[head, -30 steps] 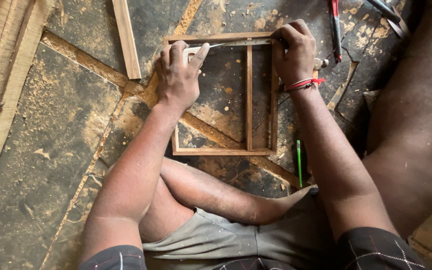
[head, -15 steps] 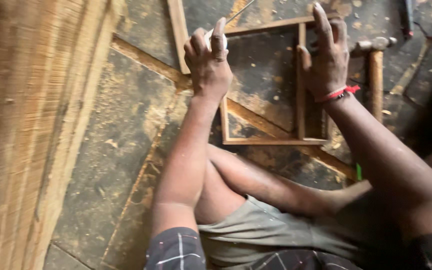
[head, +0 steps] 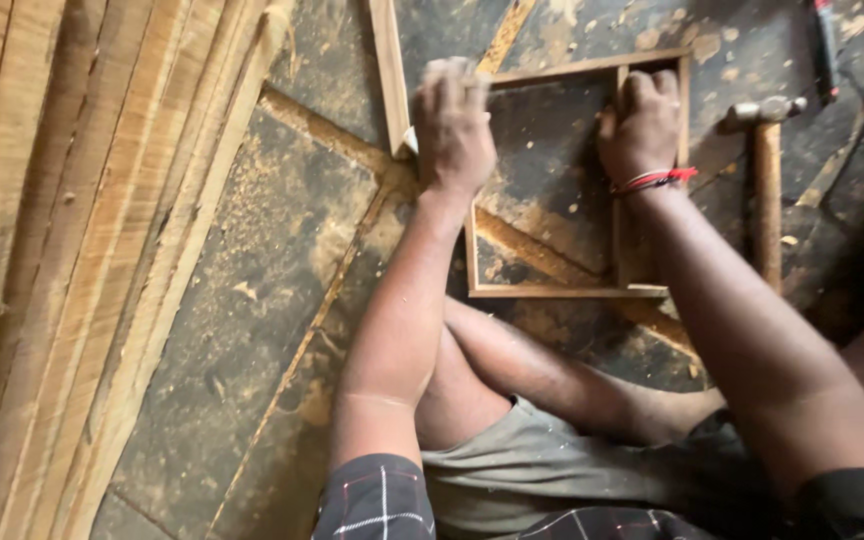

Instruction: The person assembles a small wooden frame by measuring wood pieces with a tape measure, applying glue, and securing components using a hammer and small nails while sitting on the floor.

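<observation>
L hand [head: 452,125] now fisted at wooden frame [head: 572,290] corner, R hand [head: 640,125] gripping inner bar; hammer [head: 767,190] fully in view

The square frame of pale bare wood [head: 552,290] looks matt and unvarnished — so do the rough-sawn tan planks [head: 72,250]; the dark floor [head: 272,260] lies dusty, gritty — the wooden-handled hammer's [head: 767,190] head dull metal.

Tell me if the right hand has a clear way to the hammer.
Probably yes. The right hand rests on the wooden frame, and the hammer lies on the floor just beyond the frame's right side. Only the thin frame edge lies between them; nothing covers the handle.
</observation>
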